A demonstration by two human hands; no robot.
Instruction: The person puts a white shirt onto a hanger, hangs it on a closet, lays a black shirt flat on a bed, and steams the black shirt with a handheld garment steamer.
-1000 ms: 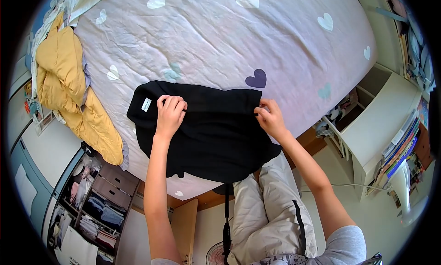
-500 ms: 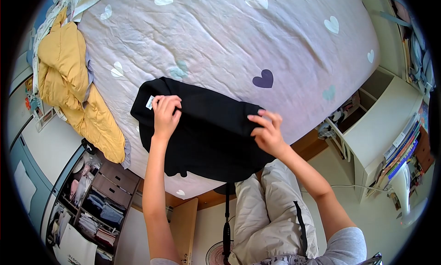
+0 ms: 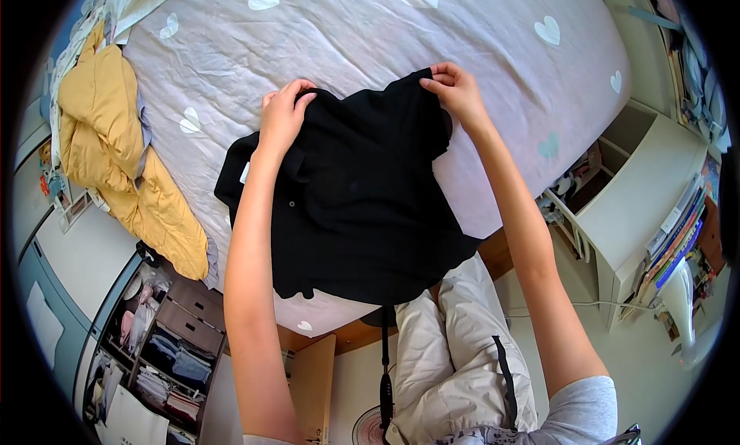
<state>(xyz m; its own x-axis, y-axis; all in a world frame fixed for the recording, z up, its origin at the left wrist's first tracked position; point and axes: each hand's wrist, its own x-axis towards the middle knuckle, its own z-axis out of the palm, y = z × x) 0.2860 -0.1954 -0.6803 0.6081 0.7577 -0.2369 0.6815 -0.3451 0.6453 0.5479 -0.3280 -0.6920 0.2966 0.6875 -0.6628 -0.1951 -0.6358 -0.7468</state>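
Note:
A black shirt lies partly spread over the near edge of the bed, with a small button and a bit of white label showing. My left hand pinches its far edge, left of the middle. At the far right corner, my right hand has thumb and fingers closed on the cloth. Between the two hands the far edge is lifted and sags a little. My left forearm covers part of the shirt's left side.
Under the shirt is a pale bed sheet with heart prints. A yellow quilted cover hangs at the left. Shelves of folded clothes stand lower left. At right are a white cabinet and several books.
Both hands have moved away from me across the bed, drawing the shirt's far edge with them. The shirt is opened out further. My right hand, loose before, now grips the cloth.

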